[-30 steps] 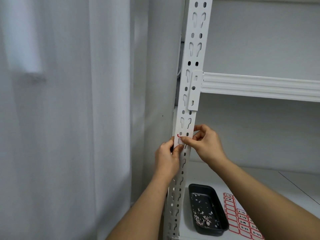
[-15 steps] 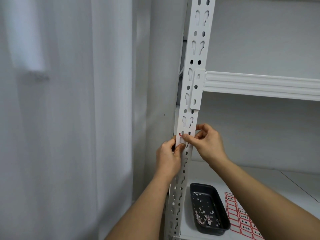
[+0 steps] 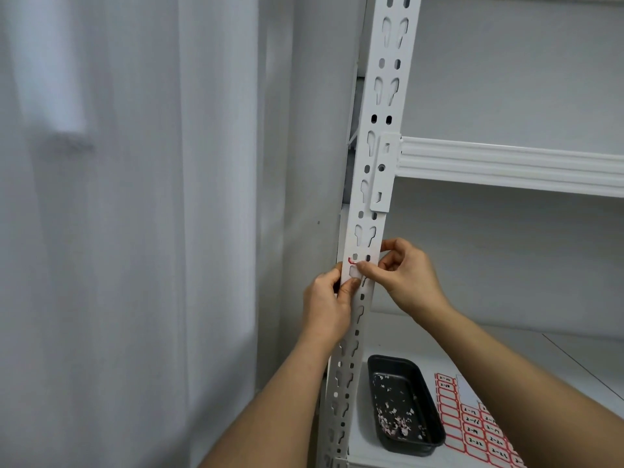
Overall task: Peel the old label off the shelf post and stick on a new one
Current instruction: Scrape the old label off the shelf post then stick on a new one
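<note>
A white perforated shelf post (image 3: 378,136) runs up the middle of the view. Stuck on it at hand height is an old white label with a red edge (image 3: 353,265), mostly covered by fingers. My left hand (image 3: 327,309) wraps the post's left edge, its thumb pressed on the label's lower part. My right hand (image 3: 401,275) reaches in from the right, thumb tip on the label's upper part, other fingers curled behind the post's right edge. A sheet of red-bordered new labels (image 3: 479,430) lies on the lower shelf.
A black tray (image 3: 381,366) holding several scraps of torn label sits on the lower shelf (image 3: 506,349), beside the label sheet. A white shelf beam (image 3: 506,163) crosses at the upper right. A pale curtain (image 3: 135,231) hangs to the left of the post.
The view has shifted slightly. Both hands stay on the label at the same spot on the post, with only small finger movements.
</note>
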